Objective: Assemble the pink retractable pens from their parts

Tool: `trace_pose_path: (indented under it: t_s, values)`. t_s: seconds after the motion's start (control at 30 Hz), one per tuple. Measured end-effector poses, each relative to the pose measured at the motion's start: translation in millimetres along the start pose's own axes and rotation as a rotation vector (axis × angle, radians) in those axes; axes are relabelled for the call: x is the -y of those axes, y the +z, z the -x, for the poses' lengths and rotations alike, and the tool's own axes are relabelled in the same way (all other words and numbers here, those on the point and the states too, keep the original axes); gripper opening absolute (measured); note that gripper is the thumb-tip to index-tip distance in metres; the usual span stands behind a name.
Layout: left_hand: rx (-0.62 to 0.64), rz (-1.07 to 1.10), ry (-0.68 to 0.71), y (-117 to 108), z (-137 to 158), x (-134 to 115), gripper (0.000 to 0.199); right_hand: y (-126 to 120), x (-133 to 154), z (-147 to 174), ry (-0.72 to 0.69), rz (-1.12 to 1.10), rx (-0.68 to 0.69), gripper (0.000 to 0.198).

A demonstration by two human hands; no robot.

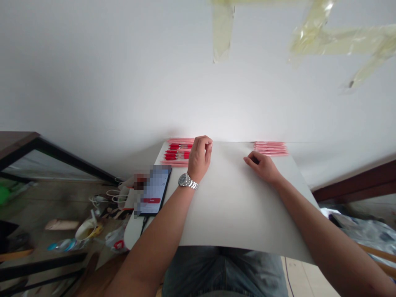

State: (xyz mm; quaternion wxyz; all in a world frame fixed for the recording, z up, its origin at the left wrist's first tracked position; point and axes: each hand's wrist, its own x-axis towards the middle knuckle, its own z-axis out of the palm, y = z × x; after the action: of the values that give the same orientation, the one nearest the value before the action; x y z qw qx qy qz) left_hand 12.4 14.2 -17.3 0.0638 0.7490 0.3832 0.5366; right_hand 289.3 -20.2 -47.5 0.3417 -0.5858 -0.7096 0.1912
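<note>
Left hand point(199, 159) and right hand point(260, 166) are apart, half-curled, grip unclear; red pens point(177, 155) lie in rows, probably for easy reach.

This is looking like a lived-in room, probably in a home: a small table point(229, 218) is standing against a white wall point(123, 82), tape point(355, 41) is sticking upper right, and a bottle point(66, 245), cup point(81, 233) and bag point(116, 237) are cluttering the lower left.
</note>
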Motion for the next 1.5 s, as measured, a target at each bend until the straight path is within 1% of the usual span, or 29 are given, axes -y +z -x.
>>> trace_pose_path:
  t_s: [0.1,0.17,0.27,0.4,0.47,0.6,0.7,0.77,0.87,0.93,1.0,1.07,1.17,1.3,1.5]
  values:
    - [-0.079,0.024,0.000,0.0,1.0,-1.6,0.018,0.0,0.1,-0.2,0.002,0.002,0.002,0.043]
    - [-0.126,0.060,-0.030,1.4,2.2,-1.1,0.019,-0.1,0.0,-0.4,-0.001,0.002,0.006,0.042]
    - [-0.188,0.175,-0.145,5.1,3.5,3.0,0.021,0.1,-0.8,-0.6,-0.005,0.001,0.009,0.041]
    - [-0.263,0.319,-0.301,11.2,3.8,14.5,0.024,0.6,-1.5,-0.6,-0.004,-0.002,0.007,0.040]
    - [-0.275,0.397,-0.362,15.3,4.6,21.6,0.027,0.7,-1.1,-0.5,-0.007,-0.003,0.006,0.040]
    - [-0.224,0.632,-0.503,26.1,9.4,32.0,0.030,0.5,0.6,0.2,0.000,-0.006,0.003,0.041]
    - [-0.168,0.783,-0.553,32.8,13.5,32.3,0.031,0.4,1.8,1.1,0.000,-0.024,-0.010,0.041]
    - [-0.105,0.808,-0.581,35.4,15.4,29.4,0.031,0.2,2.6,1.5,-0.008,-0.039,-0.049,0.041]
    - [-0.016,0.829,-0.616,37.6,17.5,24.2,0.032,-0.7,5.1,1.8,-0.035,-0.066,-0.153,0.039]
    - [0.026,0.847,-0.622,38.9,18.5,21.7,0.032,-1.7,8.3,2.0,-0.073,-0.080,-0.216,0.036]
    - [0.058,0.863,-0.618,40.0,19.5,19.8,0.033,-2.7,12.5,2.5,-0.124,-0.088,-0.242,0.033]
    - [0.087,0.875,-0.615,40.5,20.1,18.3,0.033,-3.0,16.4,3.3,-0.167,-0.090,-0.220,0.029]
    - [0.119,0.880,-0.612,40.0,20.5,16.4,0.033,-1.7,19.2,4.7,-0.189,-0.067,-0.133,0.030]
    - [0.136,0.881,-0.612,38.9,20.4,14.8,0.034,1.2,17.2,5.2,-0.171,-0.017,-0.046,0.035]
    - [0.159,0.887,-0.596,38.9,20.2,13.1,0.032,1.0,18.6,5.1,-0.144,-0.022,0.014,0.033]
